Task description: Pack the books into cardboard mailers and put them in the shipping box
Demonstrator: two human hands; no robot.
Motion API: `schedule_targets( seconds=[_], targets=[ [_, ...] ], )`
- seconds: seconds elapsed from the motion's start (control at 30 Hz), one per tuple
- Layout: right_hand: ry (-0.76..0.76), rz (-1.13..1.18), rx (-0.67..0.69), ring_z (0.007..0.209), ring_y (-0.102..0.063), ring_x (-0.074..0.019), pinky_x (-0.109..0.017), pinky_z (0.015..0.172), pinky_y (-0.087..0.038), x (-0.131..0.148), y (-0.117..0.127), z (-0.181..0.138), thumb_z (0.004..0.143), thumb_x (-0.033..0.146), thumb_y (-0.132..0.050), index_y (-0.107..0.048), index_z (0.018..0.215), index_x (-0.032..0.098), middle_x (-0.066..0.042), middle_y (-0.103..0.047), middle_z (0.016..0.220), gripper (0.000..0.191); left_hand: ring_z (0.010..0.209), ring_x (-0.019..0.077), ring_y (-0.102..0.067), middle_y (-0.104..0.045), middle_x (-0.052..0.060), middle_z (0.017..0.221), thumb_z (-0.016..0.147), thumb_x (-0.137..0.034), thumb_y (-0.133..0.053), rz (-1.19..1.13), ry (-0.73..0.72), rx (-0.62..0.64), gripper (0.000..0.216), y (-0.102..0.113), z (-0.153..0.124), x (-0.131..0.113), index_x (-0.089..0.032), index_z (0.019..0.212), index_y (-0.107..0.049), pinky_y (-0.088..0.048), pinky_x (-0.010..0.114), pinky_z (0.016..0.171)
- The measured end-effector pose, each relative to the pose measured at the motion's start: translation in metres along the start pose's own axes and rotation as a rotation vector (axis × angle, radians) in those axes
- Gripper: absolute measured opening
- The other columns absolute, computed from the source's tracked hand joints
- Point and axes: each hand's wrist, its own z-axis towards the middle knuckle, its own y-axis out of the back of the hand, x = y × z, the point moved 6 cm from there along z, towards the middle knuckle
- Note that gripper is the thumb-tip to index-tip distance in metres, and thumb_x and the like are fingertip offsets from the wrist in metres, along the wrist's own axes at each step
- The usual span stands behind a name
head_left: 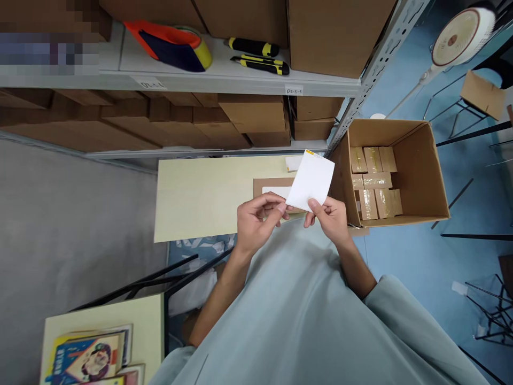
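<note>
A white rectangular sheet, label-like with a small yellow-orange strip at its top edge (pixel 310 179), is held up in front of me by both hands. My right hand (pixel 331 216) pinches its lower right corner, thumb on top. At the lower left corner, the thumb and fingertips of my left hand (pixel 262 219) close on the edge. Behind the sheet, on the pale yellow table, lies a brown cardboard piece (pixel 258 185) with a white patch on it, partly covered by the sheet and my hands. Another small white slip (pixel 293 163) rests near the table's back edge.
An open carton (pixel 417 176) with several taped small boxes stands right of the table (pixel 200 198). Above the table, a metal shelf (pixel 240 83) holds cardboard boxes, cutter knives (pixel 262 65) and a tape dispenser (pixel 172 48). Books (pixel 92 355) lie on a second table at lower left.
</note>
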Motion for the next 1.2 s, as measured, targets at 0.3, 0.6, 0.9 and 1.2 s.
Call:
schedule_targets(
  seconds=[0.3,0.6,0.9,1.2],
  targets=[
    [-0.134,-0.104,-0.029,0.048,-0.055,-0.0126,-0.026,0.053,-0.046,-0.026,0.01,0.017,0.086,0.082,-0.073,-0.071,0.08,0.02,0.002,-0.063,0.053,0.063,0.058,0.013,-0.068,-0.074,0.004,0.078,0.094,-0.046,-0.076,0.112,-0.022,0.049,0.029,-0.011,0.013,0.009,-0.019,0.084,-0.071,-0.052,0.022,0.049],
    [0.229,-0.331,-0.064,0.06,-0.05,-0.0082,-0.025,0.061,-0.044,0.004,0.012,0.005,0.095,0.044,-0.079,-0.084,0.095,0.022,-0.001,-0.071,0.089,0.022,0.071,0.0111,-0.068,-0.075,0.004,0.084,0.098,-0.031,-0.069,0.361,-0.154,0.096,0.017,-0.021,0.013,0.017,-0.019,0.086,-0.074,-0.055,0.019,0.061],
    [0.181,-0.361,-0.152,0.058,-0.047,-0.0082,-0.025,0.06,-0.044,-0.005,0.022,0.009,0.094,0.037,-0.072,-0.079,0.086,0.021,-0.001,-0.068,0.086,0.019,0.072,0.0116,-0.066,-0.075,0.003,0.084,0.094,-0.026,-0.068,0.431,-0.166,0.093,0.013,-0.022,0.012,0.029,-0.02,0.085,-0.076,-0.056,0.02,0.061],
    [-0.089,-0.04,-0.531,0.053,-0.041,-0.0088,-0.025,0.051,-0.033,-0.032,0.117,0.013,0.077,0.051,-0.081,-0.071,0.082,0.019,0.004,-0.054,0.062,0.034,0.07,0.0126,-0.065,-0.073,0.002,0.079,0.08,-0.033,-0.069,0.477,0.034,-0.173,0.014,0.051,0.028,0.062,-0.021,0.076,-0.075,-0.056,0.021,0.061]
  ],
)
